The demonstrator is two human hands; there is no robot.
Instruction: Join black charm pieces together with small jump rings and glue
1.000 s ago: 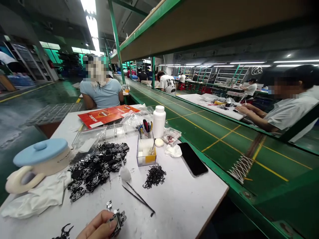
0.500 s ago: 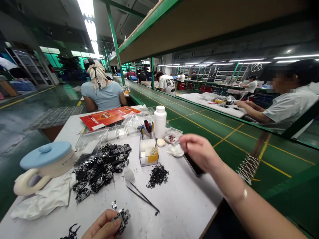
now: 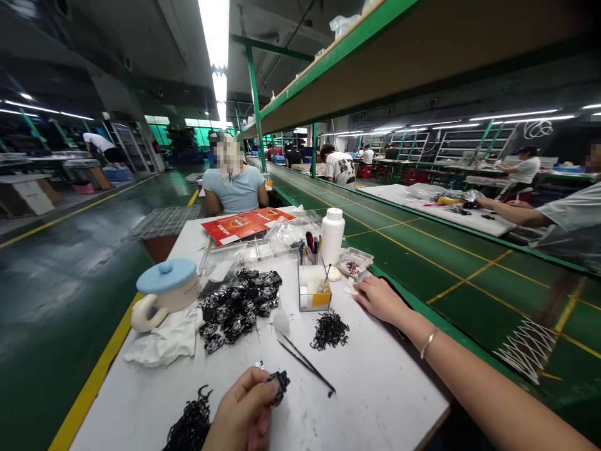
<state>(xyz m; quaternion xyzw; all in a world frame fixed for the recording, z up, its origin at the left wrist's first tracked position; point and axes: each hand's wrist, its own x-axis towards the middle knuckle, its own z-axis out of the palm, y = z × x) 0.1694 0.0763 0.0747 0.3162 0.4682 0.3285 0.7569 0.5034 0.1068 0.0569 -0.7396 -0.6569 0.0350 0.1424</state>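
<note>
My left hand is closed, pinching a small black and grey plastic part between thumb and fingers over the white table. Farther off on the right, my right hand rests low at the table edge, its fingertips closed on a crumpled white tissue. Black tweezers lie between the hands, beside a small white bottle. A heap of small black hooked pieces sits behind the tweezers, and another heap lies left of my left hand. Many black and silver parts are piled farther back.
A clear box, a white bottle, plier handles and a small clear tray stand at the back. A blue-lidded mug sits left on a white cloth. A green conveyor runs along the right.
My right hand has come down from above the dark phone onto the tissue. My left hand still holds the part. The view has swung left.
</note>
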